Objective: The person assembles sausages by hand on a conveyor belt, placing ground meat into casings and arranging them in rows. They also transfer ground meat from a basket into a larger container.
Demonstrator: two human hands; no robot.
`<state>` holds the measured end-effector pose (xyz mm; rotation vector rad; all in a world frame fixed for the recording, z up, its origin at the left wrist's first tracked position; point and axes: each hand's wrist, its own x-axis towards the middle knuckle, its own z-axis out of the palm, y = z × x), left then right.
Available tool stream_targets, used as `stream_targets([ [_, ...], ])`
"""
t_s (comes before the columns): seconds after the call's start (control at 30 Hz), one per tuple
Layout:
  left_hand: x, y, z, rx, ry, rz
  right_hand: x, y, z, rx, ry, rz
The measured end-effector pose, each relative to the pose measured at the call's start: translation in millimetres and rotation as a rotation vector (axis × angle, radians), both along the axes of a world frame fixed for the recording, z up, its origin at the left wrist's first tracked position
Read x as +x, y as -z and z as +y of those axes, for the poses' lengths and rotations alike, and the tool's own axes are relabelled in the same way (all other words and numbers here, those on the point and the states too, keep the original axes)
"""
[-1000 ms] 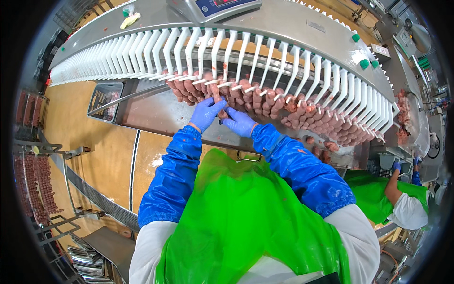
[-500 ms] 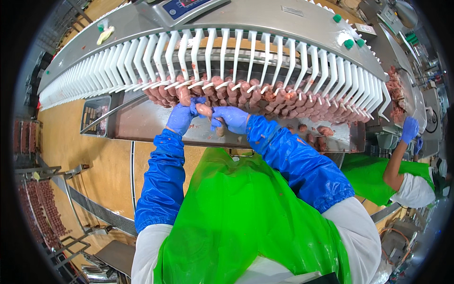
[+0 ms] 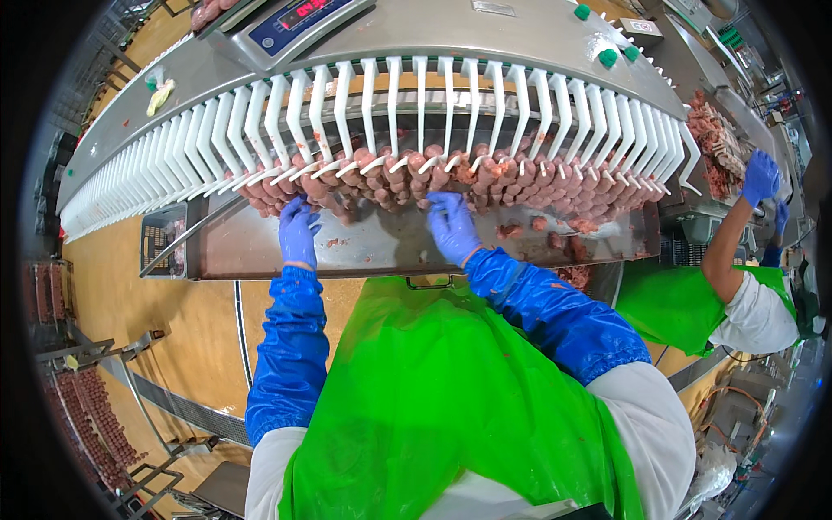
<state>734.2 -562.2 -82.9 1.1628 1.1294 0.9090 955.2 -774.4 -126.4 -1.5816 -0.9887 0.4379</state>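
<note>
Linked sausages (image 3: 390, 184) in pale pink hang in a dense row from white hooks (image 3: 422, 108) along the front of a metal machine. My left hand (image 3: 299, 234), in a blue glove, is just below the left part of the row, fingers raised and a little apart. Its fingertips are right by the lowest links; whether they touch is unclear. Farther right, my right hand (image 3: 453, 229), also gloved in blue, is under the middle links with its fingers loosely bent and nothing seen in them. Beneath both hands runs a metal tray (image 3: 251, 247).
A scale (image 3: 299, 30) with a lit display sits on the machine top. Meat scraps (image 3: 568, 247) lie in the tray's right part. A dark crate (image 3: 160, 244) is at its left end. A co-worker's gloved hand (image 3: 761, 178) is at the right, near a meat pile (image 3: 719, 143).
Both hands have come apart and let go of the sausage link between them. My left hand has moved left and my right hand slightly right. The view has shifted.
</note>
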Motion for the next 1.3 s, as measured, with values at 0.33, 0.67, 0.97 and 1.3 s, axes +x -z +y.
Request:
stream_targets([
  [0.33,9.4,27.4,-87.5,-0.090,0.596,0.201,78.8,65.0,30.3,-0.120,0.498,-0.234],
  [0.67,81.9,3.9,-127.6,-0.060,0.914,0.195,17.7,54.5,-28.1,-0.443,-0.477,-0.236],
  [0.97,142.3,21.1,-115.7,-0.431,1.086,-0.051,14.4,48.3,-66.1,-0.631,-0.705,0.029],
  [1.3,169.7,-13.2,-113.6,-0.005,0.788,-0.082,49.9,33.8,-98.9,-0.728,-0.467,-0.094],
])
